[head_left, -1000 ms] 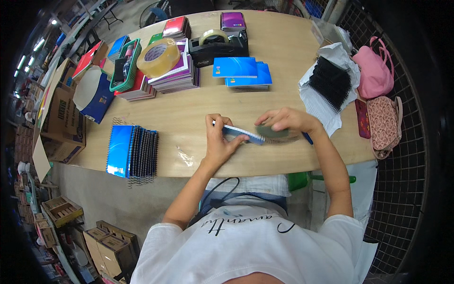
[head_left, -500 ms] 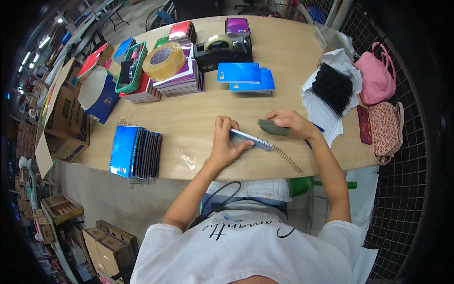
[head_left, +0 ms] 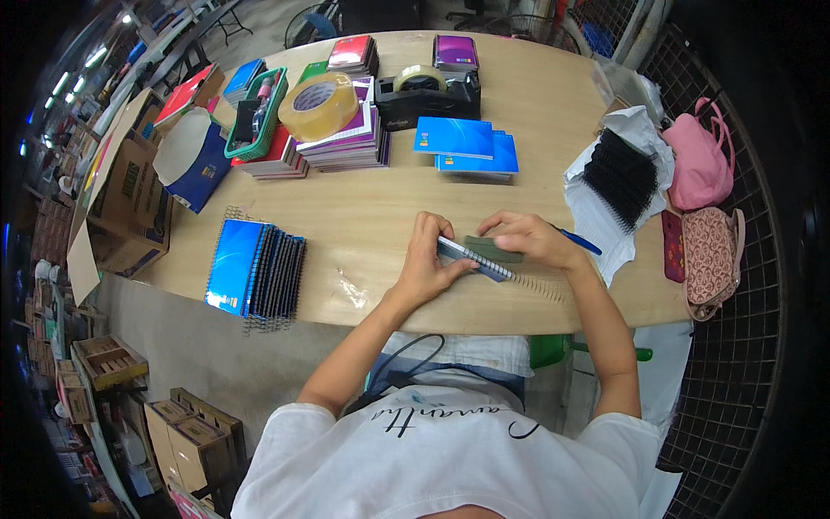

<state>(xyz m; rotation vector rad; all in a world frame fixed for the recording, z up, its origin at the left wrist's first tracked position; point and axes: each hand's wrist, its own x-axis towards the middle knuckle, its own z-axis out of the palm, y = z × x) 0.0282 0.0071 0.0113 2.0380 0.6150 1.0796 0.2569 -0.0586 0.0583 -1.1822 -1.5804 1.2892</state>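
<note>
Between the thumb and fingers of my left hand (head_left: 428, 264) a small notebook (head_left: 451, 250) is gripped, standing on its edge. A dark wire spiral (head_left: 540, 286) runs along its upper edge, and the loose end of the coil sticks out to the right over the table. My right hand (head_left: 529, 238) pinches a dark green, flat pad (head_left: 494, 249), held close along the spiral edge; whether it touches the wire I cannot tell. Just beyond my right wrist is a slim blue stick-like thing (head_left: 581, 241).
Blue spiral notebooks (head_left: 255, 268) stand at left. Blue booklets (head_left: 467, 147), a tape dispenser (head_left: 428, 105), a tape roll (head_left: 320, 108) and a green basket (head_left: 259, 117) are farther back. Black coils (head_left: 621, 171) lie on white paper at right, beside pink bags (head_left: 702, 160).
My right hand has brought the green pad left and down, from apart to close against the notebook's spiral edge. The coil's loose end looks shorter and blurred. The whole view has shifted slightly.
</note>
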